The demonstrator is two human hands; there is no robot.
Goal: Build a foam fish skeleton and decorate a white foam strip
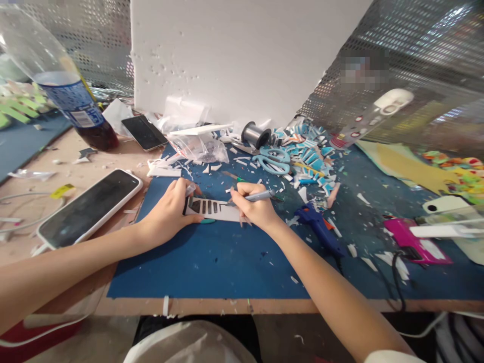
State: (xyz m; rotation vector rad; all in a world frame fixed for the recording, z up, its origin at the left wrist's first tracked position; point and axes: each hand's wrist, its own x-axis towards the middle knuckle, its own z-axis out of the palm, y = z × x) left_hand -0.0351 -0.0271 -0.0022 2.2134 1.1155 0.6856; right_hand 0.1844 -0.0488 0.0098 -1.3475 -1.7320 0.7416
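Observation:
A white strip of board [223, 212] lies on the blue mat, with a row of several narrow slots cut through its left half. My left hand [172, 204] grips the strip's left end, thumb along the near edge and fingers over the far edge. Beside that thumb shows a small teal oval piece [207, 221]. In my right hand [255, 204] is a slim grey pen-shaped craft knife [260, 195], slanting with its tip down at the strip, just right of the slots. My right fingers also rest on the strip's right part and hide its end.
Light blue scissors [272, 160], a wire spool [256, 135] and a heap of blue-white scraps [312, 146] lie behind. A blue glue gun [319, 229] is at right. Phones [91, 209], a cola bottle [83, 106] stand left; a white foam board [234, 55] rises behind.

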